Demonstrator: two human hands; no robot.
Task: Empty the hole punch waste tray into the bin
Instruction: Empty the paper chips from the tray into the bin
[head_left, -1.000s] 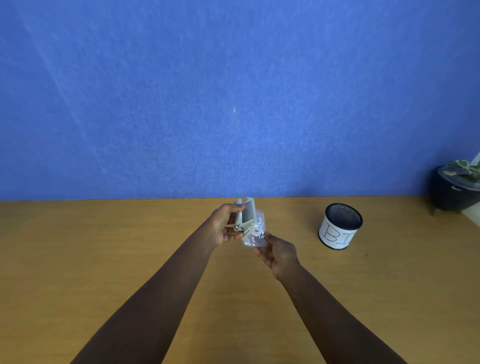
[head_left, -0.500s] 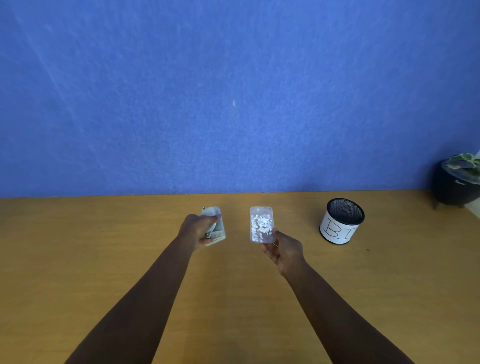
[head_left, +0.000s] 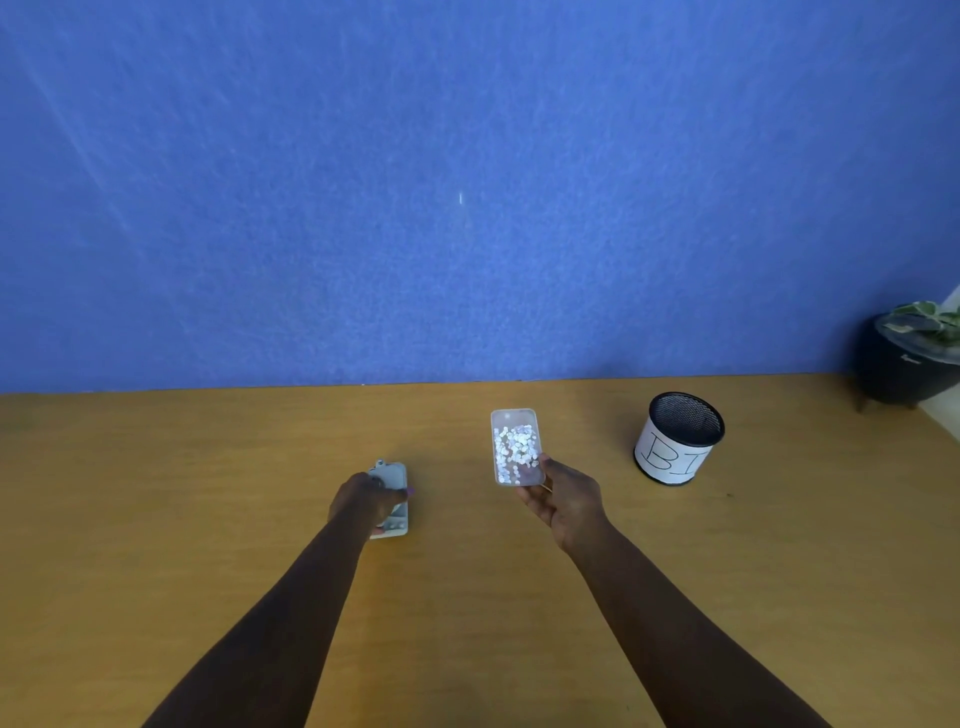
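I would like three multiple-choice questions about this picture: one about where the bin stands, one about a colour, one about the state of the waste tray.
1. Where does the bin stand relative to the right hand?
A. To its right
B. To its left
C. Directly under it

2. What colour is the wall behind the table?
A. Green
B. Blue
C. White

3. What state is the waste tray in?
A. Empty
B. Upside down
C. Open side up, with paper dots inside

Answers: 1 A, the bin sits further right on the table. 2 B, the wall is blue. 3 C, white dots show in the clear tray, held by the right hand.
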